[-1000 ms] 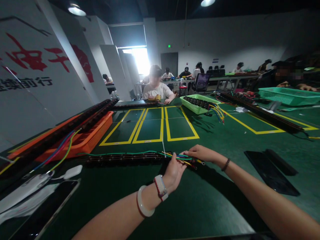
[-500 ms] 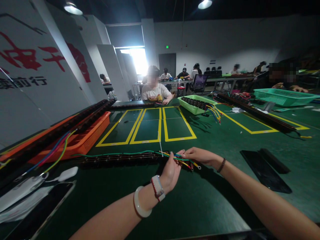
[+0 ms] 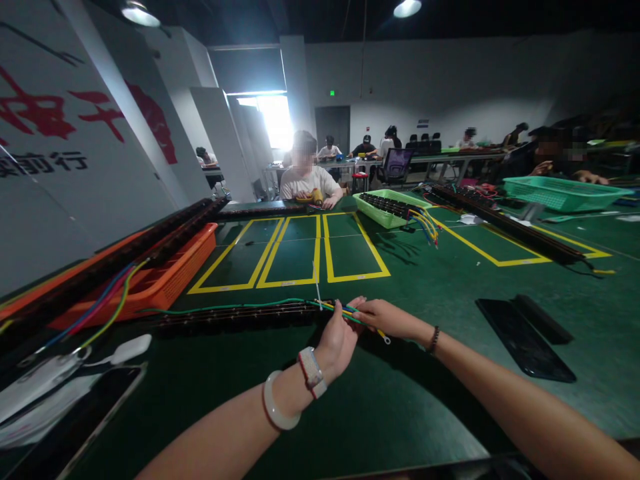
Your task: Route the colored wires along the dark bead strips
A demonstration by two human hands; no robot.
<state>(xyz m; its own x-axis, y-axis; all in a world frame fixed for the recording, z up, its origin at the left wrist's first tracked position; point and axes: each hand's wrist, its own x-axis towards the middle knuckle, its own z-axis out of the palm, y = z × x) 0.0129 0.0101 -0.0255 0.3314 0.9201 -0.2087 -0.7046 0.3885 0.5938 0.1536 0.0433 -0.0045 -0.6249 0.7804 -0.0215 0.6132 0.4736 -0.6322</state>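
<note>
A long black strip [image 3: 240, 319] lies across the green table, with a green wire [image 3: 220, 310] along its top. Coloured wires [image 3: 327, 305], yellow, green and blue, leave its right end and pass through both hands. My left hand [image 3: 341, 337] is closed round the bundle near the strip's end. Just to the right, touching it, my right hand [image 3: 387, 318] grips the same wires between thumb and fingers. A ring terminal [image 3: 387, 340] pokes out below my right hand. A white cable tie [image 3: 317, 287] stands up at the strip's right end.
At the left, an orange basket [image 3: 170, 277] bears black strips with coloured wires. A green basket [image 3: 383, 212] holds more strips beyond yellow taped frames. A black phone [image 3: 523, 337] lies at the right, another device [image 3: 107, 407] at the lower left. Across the table sits a person [image 3: 310, 177].
My right hand has moved slightly left and down over the wires, covering more of their ends. Only one ring terminal shows clearly now. The whole view has shifted a little.
</note>
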